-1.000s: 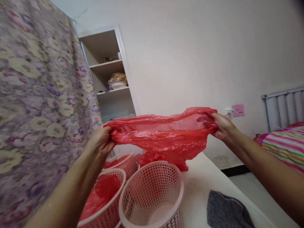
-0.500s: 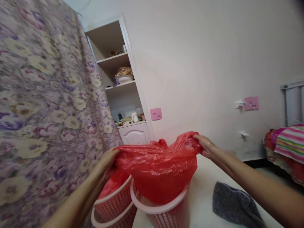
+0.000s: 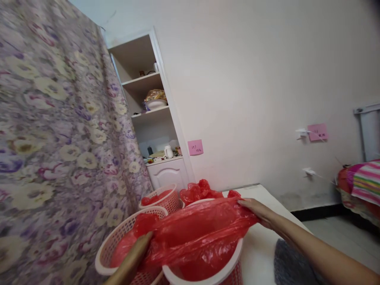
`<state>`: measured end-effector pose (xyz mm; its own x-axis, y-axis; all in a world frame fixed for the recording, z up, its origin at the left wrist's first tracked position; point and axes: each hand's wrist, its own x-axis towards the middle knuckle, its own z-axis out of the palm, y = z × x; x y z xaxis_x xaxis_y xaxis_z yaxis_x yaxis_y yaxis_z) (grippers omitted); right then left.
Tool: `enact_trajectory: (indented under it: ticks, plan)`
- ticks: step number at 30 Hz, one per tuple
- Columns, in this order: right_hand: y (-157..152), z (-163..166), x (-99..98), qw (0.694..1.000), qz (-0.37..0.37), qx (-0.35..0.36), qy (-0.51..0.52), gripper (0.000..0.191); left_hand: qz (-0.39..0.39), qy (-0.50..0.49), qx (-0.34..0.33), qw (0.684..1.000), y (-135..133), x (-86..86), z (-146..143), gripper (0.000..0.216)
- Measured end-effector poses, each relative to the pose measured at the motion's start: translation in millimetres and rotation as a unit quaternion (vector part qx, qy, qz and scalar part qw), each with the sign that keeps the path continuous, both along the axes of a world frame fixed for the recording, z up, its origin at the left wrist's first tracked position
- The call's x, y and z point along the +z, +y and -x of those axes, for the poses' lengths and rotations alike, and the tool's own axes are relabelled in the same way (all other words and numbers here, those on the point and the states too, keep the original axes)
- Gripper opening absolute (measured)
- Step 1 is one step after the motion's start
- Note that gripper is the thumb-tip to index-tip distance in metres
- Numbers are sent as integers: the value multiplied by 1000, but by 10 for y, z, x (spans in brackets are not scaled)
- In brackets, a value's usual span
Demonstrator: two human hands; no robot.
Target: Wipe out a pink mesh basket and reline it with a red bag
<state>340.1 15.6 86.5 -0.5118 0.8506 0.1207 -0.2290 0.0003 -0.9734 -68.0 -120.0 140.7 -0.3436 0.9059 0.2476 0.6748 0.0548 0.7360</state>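
A red plastic bag (image 3: 196,225) is stretched between my two hands, its lower part down inside a pink-white plastic basket (image 3: 234,263). My left hand (image 3: 142,245) grips the bag's left edge, fingers partly hidden in the film. On the opposite side my right hand (image 3: 257,209) is closed on the bag's right edge. Left of this basket stands another basket (image 3: 102,253) with red plastic bag film inside. Behind it is a smaller-looking basket (image 3: 170,202), also with red film. More crumpled red plastic (image 3: 198,190) lies at the back.
The baskets stand by a white table (image 3: 255,245). A dark grey cloth (image 3: 287,263) lies on it, partly behind my right forearm. A floral curtain (image 3: 59,138) hangs at left, beside a shelf unit (image 3: 157,111). A bed with a striped cover (image 3: 368,178) is at right.
Both hands have come down with the bag, which now sits lower over the basket rim. The baskets and crumpled red plastic behind have come into view.
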Motion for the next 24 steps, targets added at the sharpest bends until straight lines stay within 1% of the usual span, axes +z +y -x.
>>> enact_trajectory:
  ticks: [2, 4, 7, 9, 11, 12, 14, 16, 18, 22, 24]
  plan:
    - [4, 33, -52, 1000, -14, -5, -20, 44, 12, 29, 19, 999, 79, -39, 114, 27]
    - [13, 36, -53, 998, -50, -4, -41, 48, 7, 62, 23, 998, 145, -7, 204, 28]
    - [74, 8, 3, 987, -127, -37, -88, 54, -32, 116, -14, 993, 160, 156, 200, 56]
    - [150, -6, 42, 972, -176, -81, -135, 57, -66, 202, -58, 975, 126, 295, 67, 66]
    - [222, -9, 76, 950, -214, -123, -190, 60, -78, 311, -94, 943, 102, 413, -139, 66]
    - [245, -7, 95, 938, -228, -141, -220, 61, -70, 355, -108, 926, 106, 454, -247, 64]
    - [253, 0, 153, 912, -252, -167, -278, 61, -35, 400, -121, 908, 165, 499, -428, 63]
    - [213, 12, 246, 887, -275, -178, -325, 61, 5, 401, -131, 907, 287, 507, -525, 62]
    - [143, 42, 375, 868, -298, -172, -358, 62, 34, 370, -145, 917, 447, 502, -541, 58]
    - [11, 212, 655, 841, -337, -159, -393, 58, 54, 311, -177, 932, 761, 497, -491, 25]
    - [-5, 361, 750, 825, -363, -152, -406, 54, 53, 295, -184, 936, 889, 477, -480, 17]
